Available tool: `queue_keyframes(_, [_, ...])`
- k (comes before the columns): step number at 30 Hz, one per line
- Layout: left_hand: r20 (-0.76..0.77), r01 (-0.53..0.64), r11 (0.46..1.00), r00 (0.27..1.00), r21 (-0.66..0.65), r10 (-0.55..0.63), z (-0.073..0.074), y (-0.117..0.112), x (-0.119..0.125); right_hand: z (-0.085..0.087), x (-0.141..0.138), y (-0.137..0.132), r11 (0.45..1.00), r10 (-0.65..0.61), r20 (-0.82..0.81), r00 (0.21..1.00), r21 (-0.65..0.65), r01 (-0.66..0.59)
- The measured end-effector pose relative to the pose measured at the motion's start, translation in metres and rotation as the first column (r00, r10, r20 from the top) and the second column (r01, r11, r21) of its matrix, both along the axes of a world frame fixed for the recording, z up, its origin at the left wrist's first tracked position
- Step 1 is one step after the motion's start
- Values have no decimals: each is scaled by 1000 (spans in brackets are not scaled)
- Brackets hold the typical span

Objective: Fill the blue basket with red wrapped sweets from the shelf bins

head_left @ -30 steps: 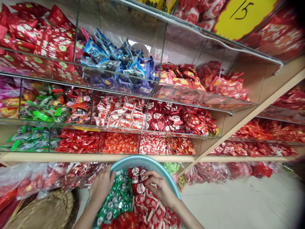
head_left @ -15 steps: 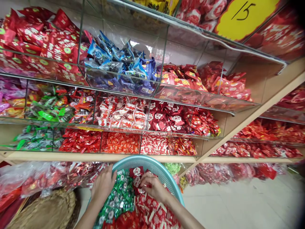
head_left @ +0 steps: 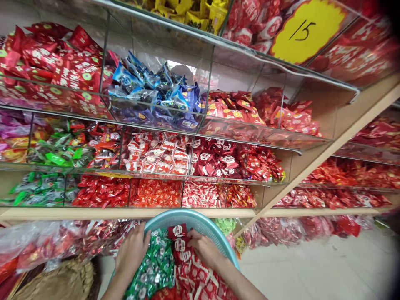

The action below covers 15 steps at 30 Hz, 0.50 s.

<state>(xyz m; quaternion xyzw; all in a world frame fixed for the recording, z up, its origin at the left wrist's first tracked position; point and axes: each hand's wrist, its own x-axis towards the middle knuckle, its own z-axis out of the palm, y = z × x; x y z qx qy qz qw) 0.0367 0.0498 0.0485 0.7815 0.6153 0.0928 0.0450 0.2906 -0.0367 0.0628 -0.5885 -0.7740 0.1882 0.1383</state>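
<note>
A teal plastic basket (head_left: 200, 219) sits low in front of me, heaped with green-wrapped candies (head_left: 154, 266) on the left and red-and-white wrapped candies (head_left: 195, 271) on the right. My left hand (head_left: 133, 252) grips the basket's left rim, fingers curled over the edge beside the green candies. Over on the red-and-white pile lies my right hand (head_left: 204, 248), fingers bent and closed on several of those wrappers. Both forearms run off the bottom edge.
Clear-fronted shelf bins (head_left: 200, 125) rise ahead, filled with red, blue (head_left: 156, 93) and green wrapped sweets. A yellow tag marked 15 (head_left: 304, 29) hangs at upper right. A woven basket (head_left: 53, 283) and bagged sweets (head_left: 46, 241) are at lower left; pale floor (head_left: 328, 266) lies right.
My view has tipped upward a little, so shelves and basket sit lower. My right hand has slid slightly left and down into the red candies. The left hand stays on the rim.
</note>
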Motion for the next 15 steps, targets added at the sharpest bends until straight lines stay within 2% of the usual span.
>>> queue_keyframes(2, [0,0,1000,1000,2,0,1,0,0,19,3,1,998,-10,4,1000,56,10])
queue_keyframes(5, [11,4,1000,1000,-8,-4,1,0,0,58,10,8,970,-26,-91,995,240,47])
queue_keyframes(7, [22,7,1000,1000,-15,-7,0,1,0,90,17,17,915,-30,-184,982,391,101])
queue_keyframes(10, [25,6,1000,1000,-13,-6,-2,2,-1,136,29,37,779,-74,-278,958,583,229])
queue_keyframes(12, [16,8,1000,1000,-4,-7,-2,2,-1,161,39,54,710,-157,-274,949,636,301])
queue_keyframes(15, [7,11,1000,1000,-2,-11,-1,1,-2,185,51,80,703,-274,-218,937,619,350])
